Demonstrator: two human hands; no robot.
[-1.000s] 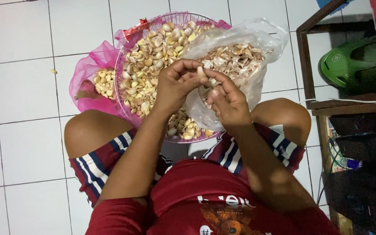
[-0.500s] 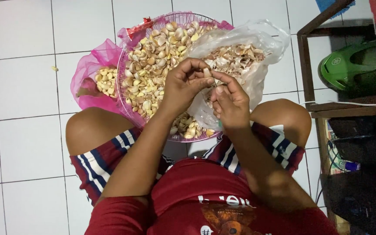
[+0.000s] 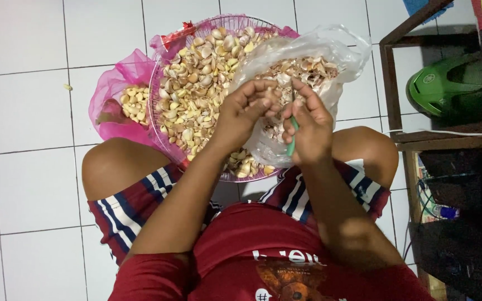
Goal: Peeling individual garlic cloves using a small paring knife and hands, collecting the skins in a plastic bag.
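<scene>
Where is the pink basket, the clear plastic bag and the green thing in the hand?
pink basket (image 3: pixel 207 25), head view, on its far rim.
clear plastic bag (image 3: pixel 338 50), head view, on its upper right side.
green tool (image 3: pixel 291 146), head view, on its lower end, below the right hand (image 3: pixel 311 125).

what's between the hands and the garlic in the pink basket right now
Nothing visible blocks them. Both the left hand and the right hand hover just above the pink basket, its garlic cloves lying uncovered. The clear plastic bag rests beside them, under the right hand.

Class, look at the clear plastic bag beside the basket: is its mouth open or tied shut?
Open. The clear plastic bag gapes at the top, showing the garlic skins heaped inside; no knot is visible.
</scene>
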